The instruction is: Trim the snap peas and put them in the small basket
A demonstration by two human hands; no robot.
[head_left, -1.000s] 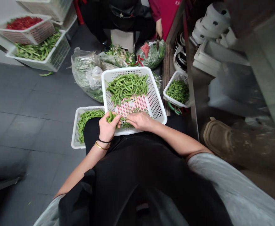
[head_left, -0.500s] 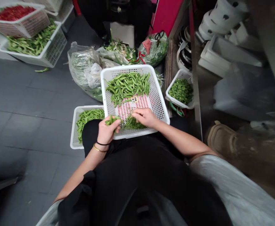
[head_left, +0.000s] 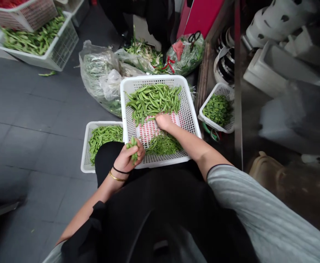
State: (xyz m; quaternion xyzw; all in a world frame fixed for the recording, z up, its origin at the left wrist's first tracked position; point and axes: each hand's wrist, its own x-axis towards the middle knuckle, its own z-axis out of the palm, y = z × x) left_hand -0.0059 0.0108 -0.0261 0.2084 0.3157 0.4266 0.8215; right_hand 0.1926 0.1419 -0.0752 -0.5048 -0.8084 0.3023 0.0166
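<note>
Pods (head_left: 154, 100), slim and curved, heaped in white basket (head_left: 187, 106)
Rigid plastic, pierced sides, rounded corners; pods smooth, flattish, bright green, filling the far half, with scraps (head_left: 164, 144) in a fine, stringy mat at the near side; left hand (head_left: 128, 157) by the near left corner, closed round a small bunch (head_left: 134, 157), ends poking past the thumb; right hand (head_left: 164, 121) reached in to the heap's near edge, forearm slanting across, fingers hidden, so opening and hold cannot be told
</note>
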